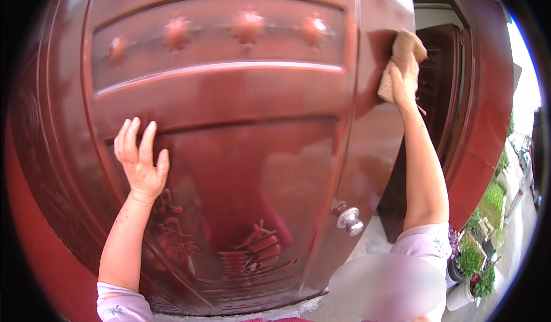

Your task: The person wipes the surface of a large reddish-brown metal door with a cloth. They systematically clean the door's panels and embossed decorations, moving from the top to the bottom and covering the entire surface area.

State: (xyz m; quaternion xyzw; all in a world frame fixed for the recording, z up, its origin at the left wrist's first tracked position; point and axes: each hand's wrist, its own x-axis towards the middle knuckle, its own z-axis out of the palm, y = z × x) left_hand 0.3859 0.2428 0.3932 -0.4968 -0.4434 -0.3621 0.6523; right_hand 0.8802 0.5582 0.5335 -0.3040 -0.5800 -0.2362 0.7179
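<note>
A large glossy red-brown door (pixel 224 94) with raised panels fills the view in front of me. My right hand (pixel 403 78) is pressing a tan cloth (pixel 402 48) against the door's upper right edge, where its reflection shows in the gloss. On the left, my left hand (pixel 144 160) is raised with its fingers apart and holds nothing; it is close to the door, and whether it touches the surface I cannot tell. A silver round knob (pixel 349 221) sticks out low on the door's right side. A ship relief (pixel 254 257) is carved into the lower panel.
Behind the door's right edge is an opening with a second dark carved door leaf (pixel 439 63). Red wall (pixel 486 106) borders the opening. Potted plants (pixel 469 261) stand at lower right, beside a paved path. A row of raised bosses (pixel 247 25) crosses the upper panel.
</note>
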